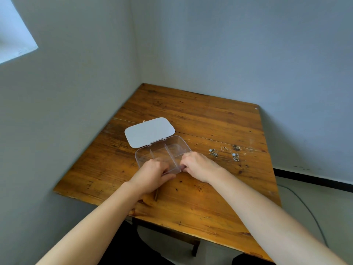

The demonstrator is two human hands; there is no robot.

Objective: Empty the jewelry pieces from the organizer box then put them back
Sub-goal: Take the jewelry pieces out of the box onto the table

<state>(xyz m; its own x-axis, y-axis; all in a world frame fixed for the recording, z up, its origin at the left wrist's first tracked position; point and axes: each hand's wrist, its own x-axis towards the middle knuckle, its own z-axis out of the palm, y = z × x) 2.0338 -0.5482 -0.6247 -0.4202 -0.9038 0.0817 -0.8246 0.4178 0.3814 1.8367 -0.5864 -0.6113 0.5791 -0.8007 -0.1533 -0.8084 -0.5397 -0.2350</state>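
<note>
A clear plastic organizer box (172, 148) with inner dividers lies open on the wooden table (210, 121), its white lid (149, 131) folded back flat behind it. The compartments I can see hold nothing. My left hand (152, 174) rests on the box's near wall, fingers curled over the front edge. My right hand (197, 165) grips the box's near right corner, fingertips inside the rim. Two thin chain necklaces with small round pendants, one (213, 153) nearer the box and the other (235, 155) further right, lie on the table to the right of the box.
The table stands in a room corner, with walls close on the left and behind. A dark slot or knot (156, 196) marks the wood just below my left hand. A cable (305, 205) runs across the floor at the right.
</note>
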